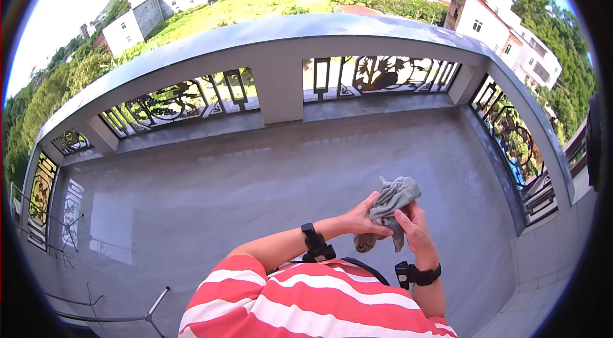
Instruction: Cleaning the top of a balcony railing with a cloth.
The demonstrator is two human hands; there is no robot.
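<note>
A crumpled grey-green cloth (395,196) is bunched between my two hands, in front of my chest and right of the middle of the view. My left hand (366,219) grips it from the left, with the thumb and fingers spread around its folds. On the right side, my right hand (415,228) holds it with the thumb against the cloth. Loose ends of the cloth hang down below my fingers, and one end looks rolled. Each wrist wears a black strap with a small device. Some fingertips are hidden behind the cloth.
A smooth grey balcony floor (215,194) lies below me. Around it runs a parapet (278,74) with a stone top and openings filled by dark ornamental metal panels (392,73). Metal rack bars (119,319) stand at the lower left. Buildings and greenery lie beyond.
</note>
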